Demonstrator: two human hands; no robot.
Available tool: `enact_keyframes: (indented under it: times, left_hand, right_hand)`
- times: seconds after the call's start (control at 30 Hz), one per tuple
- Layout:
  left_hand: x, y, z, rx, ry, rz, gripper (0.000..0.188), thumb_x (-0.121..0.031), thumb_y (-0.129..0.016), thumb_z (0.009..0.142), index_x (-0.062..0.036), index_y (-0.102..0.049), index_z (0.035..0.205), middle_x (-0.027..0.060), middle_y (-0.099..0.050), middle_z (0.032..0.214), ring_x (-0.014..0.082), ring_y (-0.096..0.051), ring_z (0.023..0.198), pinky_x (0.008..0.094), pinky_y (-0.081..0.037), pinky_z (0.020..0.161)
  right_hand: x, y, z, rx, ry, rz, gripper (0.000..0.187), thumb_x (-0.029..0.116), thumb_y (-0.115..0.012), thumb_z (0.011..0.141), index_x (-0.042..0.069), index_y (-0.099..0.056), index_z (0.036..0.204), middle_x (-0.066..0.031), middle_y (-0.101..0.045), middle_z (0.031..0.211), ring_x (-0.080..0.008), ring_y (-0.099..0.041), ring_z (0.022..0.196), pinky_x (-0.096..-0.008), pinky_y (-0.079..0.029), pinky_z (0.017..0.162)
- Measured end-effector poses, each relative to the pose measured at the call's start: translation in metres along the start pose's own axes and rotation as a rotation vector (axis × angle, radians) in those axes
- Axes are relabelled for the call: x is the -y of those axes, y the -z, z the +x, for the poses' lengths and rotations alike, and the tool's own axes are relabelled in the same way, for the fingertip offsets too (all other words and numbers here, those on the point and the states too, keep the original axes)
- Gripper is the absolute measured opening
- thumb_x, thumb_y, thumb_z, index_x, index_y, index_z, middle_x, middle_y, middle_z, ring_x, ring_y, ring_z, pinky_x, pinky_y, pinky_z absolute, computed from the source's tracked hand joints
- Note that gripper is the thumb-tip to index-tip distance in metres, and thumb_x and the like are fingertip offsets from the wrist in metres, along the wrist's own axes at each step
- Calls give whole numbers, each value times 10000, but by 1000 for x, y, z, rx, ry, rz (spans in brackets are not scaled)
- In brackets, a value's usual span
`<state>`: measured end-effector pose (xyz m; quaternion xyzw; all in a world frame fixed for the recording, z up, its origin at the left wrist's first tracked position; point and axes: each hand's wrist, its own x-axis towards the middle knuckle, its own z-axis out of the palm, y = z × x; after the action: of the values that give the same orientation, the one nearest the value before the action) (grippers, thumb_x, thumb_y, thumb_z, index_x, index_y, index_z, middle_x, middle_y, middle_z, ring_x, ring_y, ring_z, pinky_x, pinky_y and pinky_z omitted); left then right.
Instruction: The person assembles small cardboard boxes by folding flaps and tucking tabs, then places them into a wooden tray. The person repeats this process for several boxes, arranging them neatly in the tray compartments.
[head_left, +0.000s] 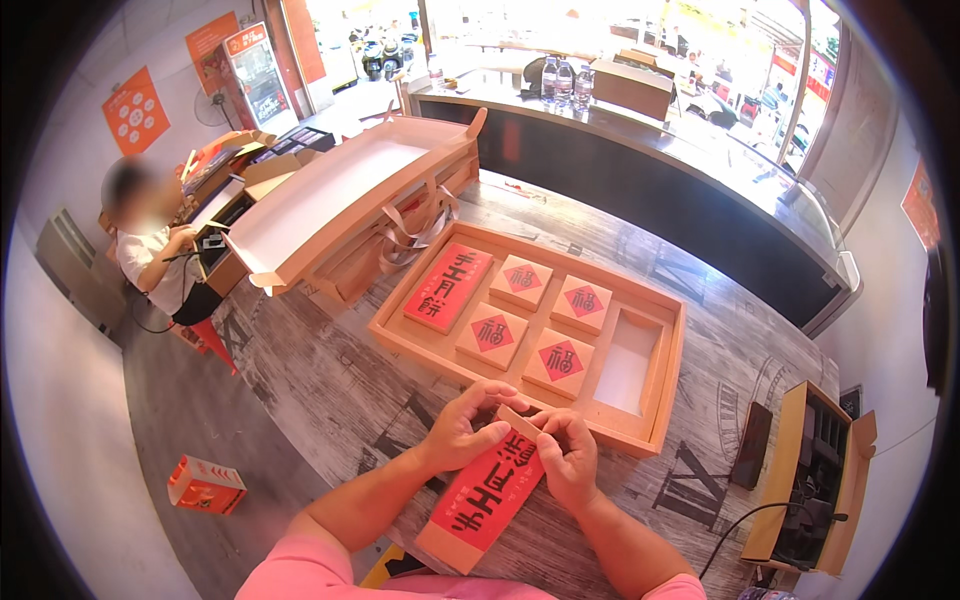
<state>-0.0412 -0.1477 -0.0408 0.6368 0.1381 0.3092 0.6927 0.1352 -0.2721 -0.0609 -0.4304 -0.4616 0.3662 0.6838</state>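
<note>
- Here the long red box (487, 492) lies on the wooden surface (330, 380), just in front of the wooden tray (668, 345), on the person's side of it.
- Its long axis runs diagonally: the far end points up toward the tray's near rim, the near end toward the person's body.
- The left hand (462, 428) is closed on the box's far end from the left, fingers curled over its flap.
- The right hand (568, 450) pinches the same end from the right, thumb and fingers on the flap.
- Inside the tray sit a second long red box (448, 286) at its left end and four small square boxes (540, 320) with red diamonds in the middle.
- The tray's right-hand compartment (627, 364) holds nothing and lies just beyond the hands.
- Left of the tray and behind it stands a large open carton (340, 195), ribbon handles (415, 228) trailing toward the tray.
- Right of the tray, an open wooden cabinet (810, 480) with a black cable.
- Well left of the tray, a small orange box (205, 485) lies on the floor, and a seated person (150, 250) works at another desk.
</note>
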Motion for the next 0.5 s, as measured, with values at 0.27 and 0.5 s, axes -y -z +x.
enact_keyframes:
  times: [0.27,0.5]
  left_hand:
    - [0,3,0,65,-44,51,493,-90,-654,1044,-29,-501,1509,124,-684,1335,182,-664,1218,347,-534,1049]
    - [-6,0,4,67,-193,276,485,-153,-687,1051,2,-570,1496,181,-702,1361,256,-679,1249,381,-522,1077]
  right_hand:
    - [5,-5,0,-39,-54,188,107,-47,-545,1037,42,-489,1058,-149,-686,1246,-117,-610,1074,-271,-517,947]
    - [5,-3,2,-91,-66,191,97,-30,-527,1040,59,-488,1049,-153,-691,1234,-147,-631,1107,-307,-509,1016]
